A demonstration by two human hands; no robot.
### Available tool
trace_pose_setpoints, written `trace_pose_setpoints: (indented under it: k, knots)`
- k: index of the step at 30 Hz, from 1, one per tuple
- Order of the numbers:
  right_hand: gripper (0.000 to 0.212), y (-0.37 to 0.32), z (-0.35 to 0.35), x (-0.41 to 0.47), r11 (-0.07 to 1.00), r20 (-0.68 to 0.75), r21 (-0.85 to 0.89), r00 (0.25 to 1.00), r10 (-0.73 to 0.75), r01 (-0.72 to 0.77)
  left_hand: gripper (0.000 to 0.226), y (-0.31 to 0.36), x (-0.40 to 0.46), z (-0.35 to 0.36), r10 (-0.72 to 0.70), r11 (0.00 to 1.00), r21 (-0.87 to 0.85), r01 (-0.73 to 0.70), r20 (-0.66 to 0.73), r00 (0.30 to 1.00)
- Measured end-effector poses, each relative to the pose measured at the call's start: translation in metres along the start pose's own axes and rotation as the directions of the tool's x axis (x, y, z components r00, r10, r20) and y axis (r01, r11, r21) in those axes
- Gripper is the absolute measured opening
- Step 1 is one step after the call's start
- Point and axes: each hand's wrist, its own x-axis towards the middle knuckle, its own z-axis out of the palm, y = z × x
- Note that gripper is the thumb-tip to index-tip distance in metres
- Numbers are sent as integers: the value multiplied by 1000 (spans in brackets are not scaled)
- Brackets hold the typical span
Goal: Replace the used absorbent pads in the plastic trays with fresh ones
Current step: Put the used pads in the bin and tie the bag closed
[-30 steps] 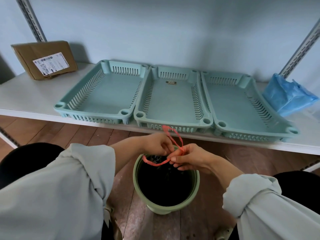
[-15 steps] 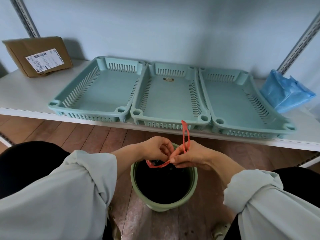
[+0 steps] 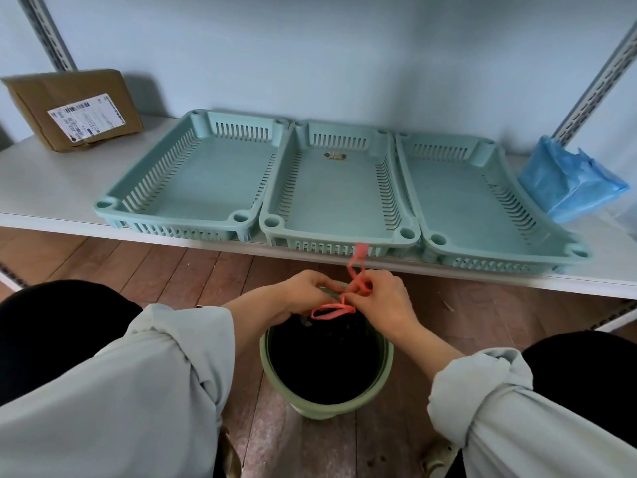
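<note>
Below the shelf's front edge, left hand (image 3: 306,293) and right hand (image 3: 381,298) pinch the pink drawstring (image 3: 344,298) over the bin (image 3: 325,360). Pull both ends evenly to cinch it. Three trays (image 3: 193,222) sit padless along the shelf (image 3: 51,188).

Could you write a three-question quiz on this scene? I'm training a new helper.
1. True or false: every tray on the shelf holds a pad.
2. What do both hands, left and right, hold? A) red drawstring B) blue bag C) box
3. Fill in: the bin stands on the ____.

Key: 1. False; the three trays show bare floors, apart from a small label in the middle one. 2. A, the drawstring. 3. Floor.
</note>
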Motion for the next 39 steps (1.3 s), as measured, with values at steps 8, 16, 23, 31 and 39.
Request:
trace_pose_setpoints:
  k: [8, 16, 23, 31, 39]
  knots:
    - [14, 1, -2, 4, 981, 54, 178, 996, 65, -74, 13, -1, 0, -6, 36, 994, 110, -27, -84, 996]
    - [7, -1, -9, 10, 948, 264, 262, 958, 111, -182, 11, 6, 1, -7, 42, 995, 100, -23, -190, 981]
    - [7, 16, -11, 10, 920, 343, 232, 912, 226, -315, 13, -4, -5, -25, 33, 971, 241, 10, -175, 984]
    - [10, 17, -2, 14, 954, 226, 75, 937, 267, -290, 18, -21, 5, -26, 50, 845, 518, 131, -321, 946]
    - [3, -6, 25, 15, 986, 39, 55, 987, 157, -159, 20, -20, 6, -3, 125, 707, 707, 18, -150, 981]
